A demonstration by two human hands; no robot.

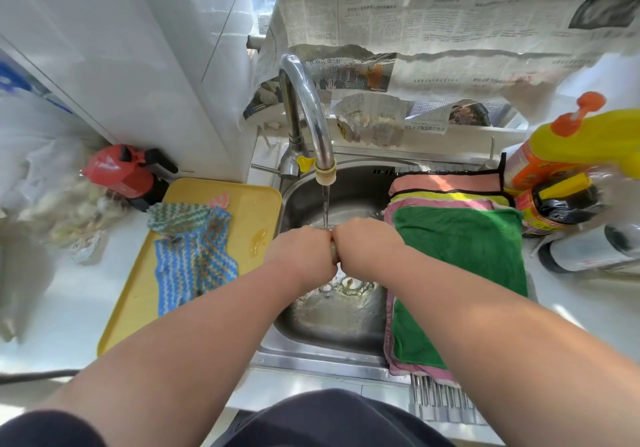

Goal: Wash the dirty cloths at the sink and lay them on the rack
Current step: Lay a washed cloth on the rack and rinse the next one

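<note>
While water (325, 206) runs into the steel sink (341, 329), a green terry cloth (460, 256) lies front-to-back on the metal rack (441, 400) right of the hands; left hand (298, 252) and right hand (367, 244), knuckles together, clench a grey cloth sliver (334, 252), axis hidden.

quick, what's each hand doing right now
Left hand: fisted, gripping a wadded grey-green cloth, only a sliver showing.
Right hand: fisted, gripping the same cloth.

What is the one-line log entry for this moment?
step: washing | tap: running | left hand, right hand: grip cloth under stream, over sink | tray: striped cloths | rack: green cloth on top
</note>
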